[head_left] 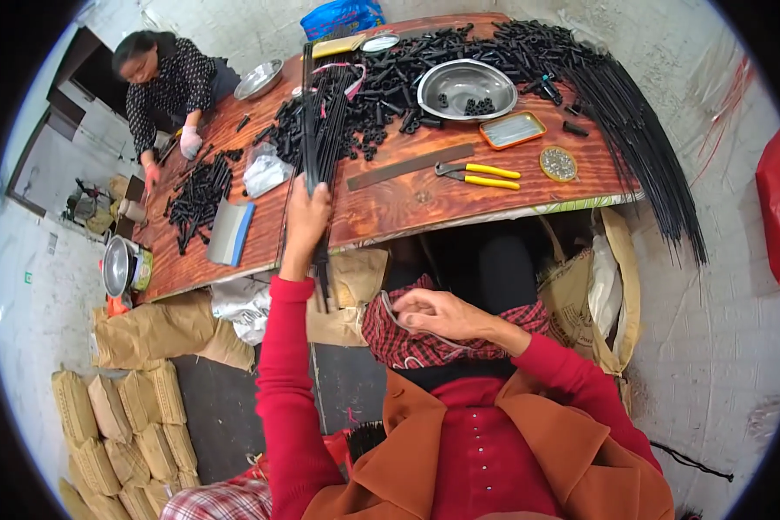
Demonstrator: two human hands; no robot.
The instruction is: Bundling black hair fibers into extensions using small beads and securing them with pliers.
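Note:
My left hand (307,217) is raised at the table's near edge and closed around a bundle of long thin black rods (319,130) that lies across the wooden table (407,195). The rods' near ends hang past the edge below that hand. My right hand (437,314) rests low at my chest, fingers curled and pinching the edge of a red checked scarf (407,345). A heap of short black tubes (390,82) covers the table's middle beyond the bundle.
A steel bowl (466,87), orange-rimmed tray (512,130), yellow-handled pliers (481,175) and a flat metal bar (411,166) lie right of the bundle. Long black rods (641,139) fan off the right end. Another person (169,87) works at the far left. Brown sacks (130,416) crowd the floor.

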